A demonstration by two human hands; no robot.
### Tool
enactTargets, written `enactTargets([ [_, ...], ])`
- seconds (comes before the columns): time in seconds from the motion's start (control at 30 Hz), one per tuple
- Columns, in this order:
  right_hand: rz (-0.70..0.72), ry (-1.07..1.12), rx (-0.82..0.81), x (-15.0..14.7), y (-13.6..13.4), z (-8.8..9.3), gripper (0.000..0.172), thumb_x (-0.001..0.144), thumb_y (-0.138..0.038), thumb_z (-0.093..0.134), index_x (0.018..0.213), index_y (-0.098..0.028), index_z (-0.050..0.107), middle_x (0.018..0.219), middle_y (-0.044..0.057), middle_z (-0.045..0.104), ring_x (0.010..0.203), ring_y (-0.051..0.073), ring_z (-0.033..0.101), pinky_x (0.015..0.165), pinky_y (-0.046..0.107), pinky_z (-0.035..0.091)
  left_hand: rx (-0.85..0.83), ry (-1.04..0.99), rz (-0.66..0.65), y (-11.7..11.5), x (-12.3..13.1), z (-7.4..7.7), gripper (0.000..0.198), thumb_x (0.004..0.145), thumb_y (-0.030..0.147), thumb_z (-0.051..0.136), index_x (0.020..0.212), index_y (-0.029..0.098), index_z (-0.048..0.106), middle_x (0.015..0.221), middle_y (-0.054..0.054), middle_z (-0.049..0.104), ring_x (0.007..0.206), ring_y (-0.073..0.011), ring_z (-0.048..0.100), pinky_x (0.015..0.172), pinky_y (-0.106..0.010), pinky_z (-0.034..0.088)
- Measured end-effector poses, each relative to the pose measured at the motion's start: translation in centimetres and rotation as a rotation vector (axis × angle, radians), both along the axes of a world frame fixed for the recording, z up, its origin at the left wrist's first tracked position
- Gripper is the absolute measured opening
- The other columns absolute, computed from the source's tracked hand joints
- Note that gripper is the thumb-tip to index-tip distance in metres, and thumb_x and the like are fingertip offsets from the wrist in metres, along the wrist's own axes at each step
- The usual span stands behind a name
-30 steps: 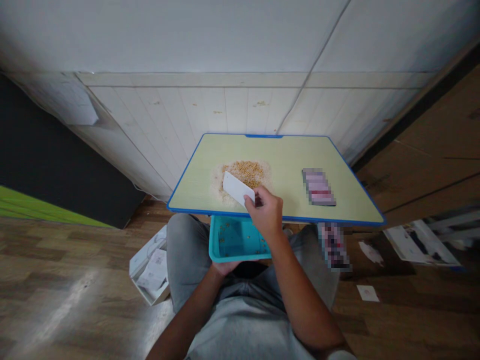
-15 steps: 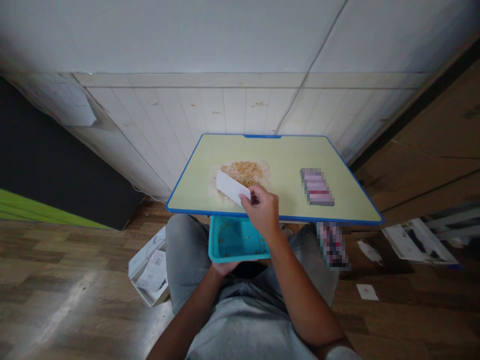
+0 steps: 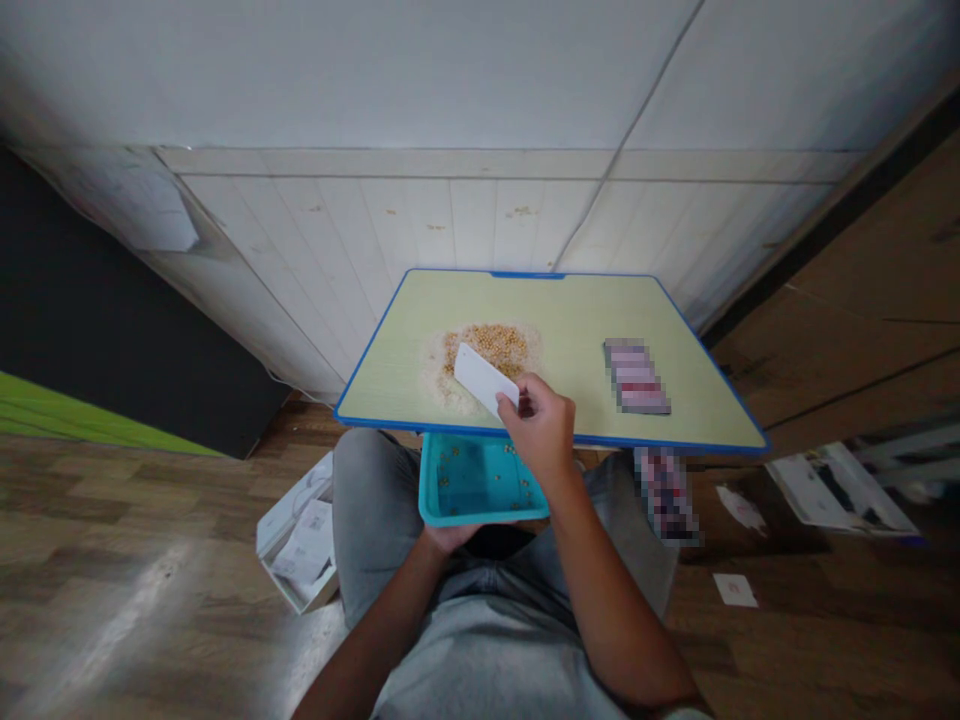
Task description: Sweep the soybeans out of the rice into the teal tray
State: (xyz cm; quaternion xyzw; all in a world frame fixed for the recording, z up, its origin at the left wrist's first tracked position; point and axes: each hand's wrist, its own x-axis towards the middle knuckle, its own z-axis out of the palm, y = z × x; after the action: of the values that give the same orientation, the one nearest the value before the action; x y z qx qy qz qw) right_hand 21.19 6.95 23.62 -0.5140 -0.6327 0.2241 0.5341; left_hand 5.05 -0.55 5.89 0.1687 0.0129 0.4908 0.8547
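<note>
A white flat card [image 3: 482, 376] is pinched between the thumb and fingers of my right hand [image 3: 541, 415], tilted over the near side of a pile. That pile holds yellow beans [image 3: 499, 342] in the middle, with pale rice-like grains [image 3: 442, 385] spread around them on the tabletop. Below the table's near edge, my left hand [image 3: 452, 537] grips a turquoise plastic tray [image 3: 480, 519] from underneath; most of its fingers are hidden. Several beans lie scattered on the tray's bottom. My right forearm covers the tray's right corner.
The small table [image 3: 577, 310] has a blue rim and stands against the panelled wall. A blurred-out rectangular object [image 3: 636, 376] lies on its right side. On the floor sit an open white box [image 3: 304, 545] at left and a white paper square [image 3: 736, 590] at right.
My right hand has moved the card to the right and slightly toward me, uncovering grains on the pile's left. The tray in my left hand has hardly moved.
</note>
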Motion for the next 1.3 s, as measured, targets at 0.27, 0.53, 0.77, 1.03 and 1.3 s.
enactTargets([
  [0.27, 0.085, 0.016, 0.016, 1.2, -0.5, 0.0, 0.02, 0.088, -0.036, 0.067, 0.074, -0.024, 0.059, 0.063, -0.005, 0.057, 0.058, 0.014, 0.056, 0.06, 0.025, 0.041, 0.024, 0.0, -0.053, -0.1, -0.5, -0.2, 0.092, 0.103, 0.08, 0.011, 0.163, 0.027, 0.055, 0.179, -0.008, 0.038, 0.172, -0.0419, 0.011, 0.13, -0.079, 0.001],
  [0.53, 0.144, -0.026, -0.03, 4.7, 0.3, 0.4, 0.016, 0.09, -0.038, 0.069, 0.089, -0.022, 0.071, 0.076, -0.001, 0.071, 0.071, 0.019, 0.069, 0.07, 0.028, 0.05, 0.035, -0.036, -0.043, 0.1, -0.1, -0.1, 0.091, 0.102, 0.081, 0.012, 0.168, 0.03, 0.048, 0.183, -0.008, 0.029, 0.172, -0.0452, 0.01, 0.128, -0.082, 0.004],
  [0.77, 0.183, 0.01, -0.073, 4.5, 1.0, -0.5, 0.018, 0.089, -0.039, 0.068, 0.087, -0.022, 0.069, 0.076, 0.0, 0.07, 0.072, 0.02, 0.07, 0.069, 0.028, 0.05, 0.021, -0.012, -0.054, 0.1, -0.3, -0.2, 0.092, 0.102, 0.083, 0.011, 0.167, 0.03, 0.049, 0.182, -0.007, 0.03, 0.171, -0.0468, 0.01, 0.127, -0.083, 0.006],
  [1.03, 0.188, 0.087, -0.069, 2.7, 1.5, -0.8, 0.02, 0.088, -0.042, 0.069, 0.085, -0.022, 0.068, 0.075, 0.0, 0.069, 0.073, 0.021, 0.07, 0.068, 0.028, 0.05, 0.024, 0.013, -0.075, 0.1, -0.3, -0.6, 0.086, 0.104, 0.079, 0.013, 0.163, 0.032, 0.054, 0.181, -0.005, 0.033, 0.173, -0.0417, 0.003, 0.129, -0.079, 0.001],
  [1.3, 0.02, 0.083, 0.012, 3.1, 1.1, -0.1, 0.015, 0.089, -0.038, 0.068, 0.087, -0.022, 0.07, 0.073, -0.002, 0.069, 0.069, 0.019, 0.067, 0.067, 0.027, 0.05, 0.027, 0.012, -0.075, 0.0, -0.3, -0.4, 0.087, 0.104, 0.079, 0.01, 0.165, 0.033, 0.051, 0.184, -0.006, 0.026, 0.172, -0.045, 0.005, 0.126, -0.085, -0.001],
])
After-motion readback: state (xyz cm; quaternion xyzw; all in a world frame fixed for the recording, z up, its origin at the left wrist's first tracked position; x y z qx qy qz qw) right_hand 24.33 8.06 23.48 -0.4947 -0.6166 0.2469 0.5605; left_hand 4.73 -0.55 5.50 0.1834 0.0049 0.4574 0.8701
